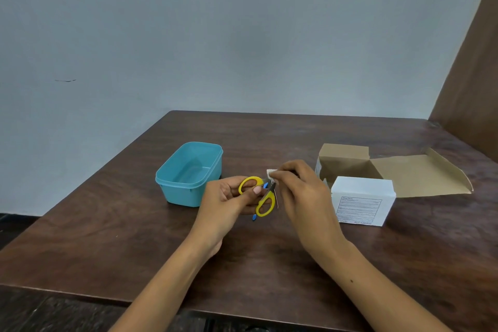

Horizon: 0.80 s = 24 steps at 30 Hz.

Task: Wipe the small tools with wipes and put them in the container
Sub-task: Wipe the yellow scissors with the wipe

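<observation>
Head view: the left hand (pixel 229 197) grips small yellow-handled scissors (pixel 260 197) above the brown table (pixel 134 224); right hand (pixel 299 191) fingers pinch a white wipe (pixel 270 173) on the blades. The teal plastic container (pixel 188 174), just left, looks empty, so wiping seems underway.

You had one printed thing before you: the white rectangular cardboard box (pixel 362 201) carried a framed panel of small dark print on its front, too blurred to read.
</observation>
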Tool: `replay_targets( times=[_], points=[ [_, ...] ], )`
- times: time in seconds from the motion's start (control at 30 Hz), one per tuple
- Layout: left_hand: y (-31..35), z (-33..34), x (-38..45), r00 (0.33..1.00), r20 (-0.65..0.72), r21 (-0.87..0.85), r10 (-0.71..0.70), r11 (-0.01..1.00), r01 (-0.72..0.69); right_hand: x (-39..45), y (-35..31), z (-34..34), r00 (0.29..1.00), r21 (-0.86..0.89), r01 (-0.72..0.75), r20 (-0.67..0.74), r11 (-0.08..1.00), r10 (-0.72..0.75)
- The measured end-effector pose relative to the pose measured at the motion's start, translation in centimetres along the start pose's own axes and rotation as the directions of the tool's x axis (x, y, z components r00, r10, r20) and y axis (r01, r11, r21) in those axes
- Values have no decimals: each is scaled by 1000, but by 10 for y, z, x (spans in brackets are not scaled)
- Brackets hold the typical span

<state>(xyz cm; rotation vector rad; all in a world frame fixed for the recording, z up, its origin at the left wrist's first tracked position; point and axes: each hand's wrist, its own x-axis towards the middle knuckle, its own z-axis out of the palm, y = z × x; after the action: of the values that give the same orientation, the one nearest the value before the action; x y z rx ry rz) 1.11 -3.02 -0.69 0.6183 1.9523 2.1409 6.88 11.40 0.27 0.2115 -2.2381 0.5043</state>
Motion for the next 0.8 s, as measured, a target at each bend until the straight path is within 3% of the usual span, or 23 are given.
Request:
replay_targets(
  times=[0.27, 0.5, 0.67, 0.8],
  points=[
    [2, 0, -1, 999, -32, 7, -13, 1000, 14, -1, -3, 4, 998, -37, 42, 43, 998, -41],
    [5, -1, -2, 998, -58, -57, -36, 998, 33, 2, 7, -1, 983, 51, -29, -178, 998, 38],
    [6, -1, -3, 997, -71, -68, -23, 998, 19, -7, 1, 5, 994, 7, 93, 57, 996, -93],
    [7, -2, -3, 997, -59, -80, -41, 996, 36, -2, 5, 3, 998, 6, 62, 18, 998, -62]
  ],
)
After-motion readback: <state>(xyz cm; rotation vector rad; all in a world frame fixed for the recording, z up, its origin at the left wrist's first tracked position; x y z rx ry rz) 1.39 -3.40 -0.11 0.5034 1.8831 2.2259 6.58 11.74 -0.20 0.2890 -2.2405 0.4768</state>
